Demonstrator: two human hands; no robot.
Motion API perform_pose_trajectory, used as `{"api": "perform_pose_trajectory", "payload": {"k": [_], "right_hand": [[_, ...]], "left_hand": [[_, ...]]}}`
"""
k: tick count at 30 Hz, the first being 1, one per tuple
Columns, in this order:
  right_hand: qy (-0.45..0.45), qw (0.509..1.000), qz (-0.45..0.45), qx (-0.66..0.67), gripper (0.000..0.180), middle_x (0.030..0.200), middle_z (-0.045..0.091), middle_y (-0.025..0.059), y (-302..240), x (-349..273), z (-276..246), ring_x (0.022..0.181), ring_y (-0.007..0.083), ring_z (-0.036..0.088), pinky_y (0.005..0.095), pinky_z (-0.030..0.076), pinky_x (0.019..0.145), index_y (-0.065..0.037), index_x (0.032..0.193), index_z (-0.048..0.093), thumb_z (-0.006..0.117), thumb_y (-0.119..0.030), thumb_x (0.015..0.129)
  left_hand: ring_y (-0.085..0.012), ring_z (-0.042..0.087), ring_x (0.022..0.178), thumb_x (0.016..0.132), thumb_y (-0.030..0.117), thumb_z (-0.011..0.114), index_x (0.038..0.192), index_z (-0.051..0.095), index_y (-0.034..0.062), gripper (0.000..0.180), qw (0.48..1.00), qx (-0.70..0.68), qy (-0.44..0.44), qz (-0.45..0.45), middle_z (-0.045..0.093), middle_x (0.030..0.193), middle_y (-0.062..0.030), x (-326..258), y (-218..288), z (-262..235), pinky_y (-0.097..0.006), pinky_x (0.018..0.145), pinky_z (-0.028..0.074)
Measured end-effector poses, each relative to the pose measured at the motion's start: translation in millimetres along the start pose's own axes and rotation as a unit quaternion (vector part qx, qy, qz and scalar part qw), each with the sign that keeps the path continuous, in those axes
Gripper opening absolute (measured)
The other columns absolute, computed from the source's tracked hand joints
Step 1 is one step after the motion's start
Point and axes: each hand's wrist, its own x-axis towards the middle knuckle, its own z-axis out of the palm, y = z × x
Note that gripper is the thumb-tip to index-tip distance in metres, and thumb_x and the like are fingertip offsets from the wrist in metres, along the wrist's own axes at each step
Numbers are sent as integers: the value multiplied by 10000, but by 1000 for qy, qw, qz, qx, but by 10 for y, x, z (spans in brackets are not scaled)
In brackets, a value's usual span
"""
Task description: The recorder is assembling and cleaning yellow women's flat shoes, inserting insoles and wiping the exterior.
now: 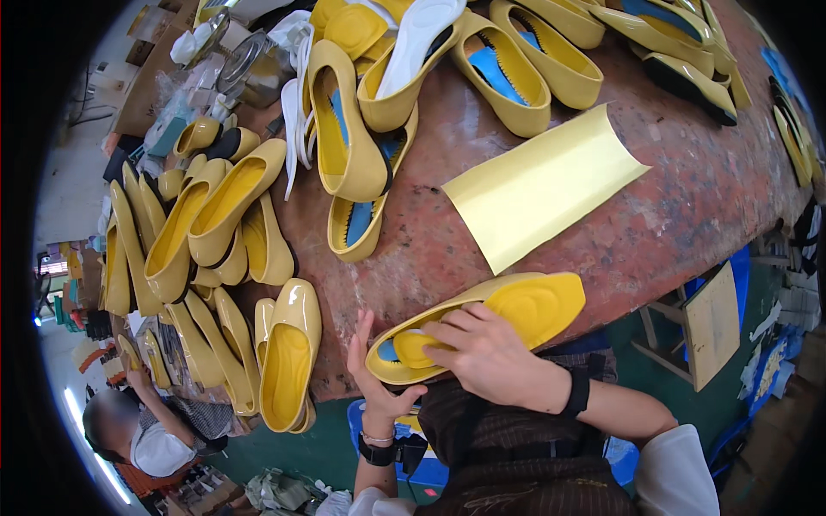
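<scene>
A glossy yellow flat shoe (389, 370) lies tilted at the table's near edge, its opening toward me. My left hand (372, 383) cups the shoe's end, with fingers on the far side and thumb on the near side. My right hand (489, 357) reaches over the shoe, its bent fingers on a yellow insole (544, 308). The insole's narrow end sits inside the shoe opening; its broad end sticks out to the right. A bit of blue lining shows inside the shoe by my left fingers. My right fingers hide the insole's middle.
A curved pale yellow sheet (546, 189) lies beyond the shoe. Finished-looking yellow shoes (292, 361) crowd the left; others with blue linings (499, 73) and white insoles (422, 43) lie at the back. A glass jar (255, 69) stands far left. A co-worker (163, 430) sits lower left.
</scene>
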Motion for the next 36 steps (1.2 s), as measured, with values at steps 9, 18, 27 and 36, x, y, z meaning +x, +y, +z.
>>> {"api": "perform_pose_trajectory", "payload": {"k": [9,18,27,36], "right_hand": [[4,997,3,80,330,1185,645,95,-112,184,182,1097,265,582,371,465,979,-23,1008,733,684,-74,686],[1,998,13,54,338,1142,659,78,-133,190,194,1063,258,594,376,506,924,-60,1009,740,719,-80,672],[1,999,26,33,358,1117,645,110,-156,189,318,1058,268,602,392,507,938,-25,1048,721,693,-72,694],[-137,974,-144,111,411,1376,582,136,39,326,431,1344,249,496,373,339,1171,-7,1226,653,582,-129,839]], "left_hand": [[-496,324,1411,741,640,777,1561,-24,153,1245,999,-21,-17,32,361,1496,-308,-55,-109,-48,-620,1177,156],[-498,333,1407,728,573,824,1568,-56,195,1274,998,-35,-38,42,365,1498,-298,-32,-125,-82,-642,1170,146],[-493,367,1387,730,558,824,1569,-41,171,1265,997,-47,-43,53,370,1495,-299,-23,-141,-101,-647,1170,153],[-487,378,1381,758,552,779,1491,344,73,978,989,-144,-41,-10,370,1502,-296,60,-91,-120,-578,1165,256]]}}
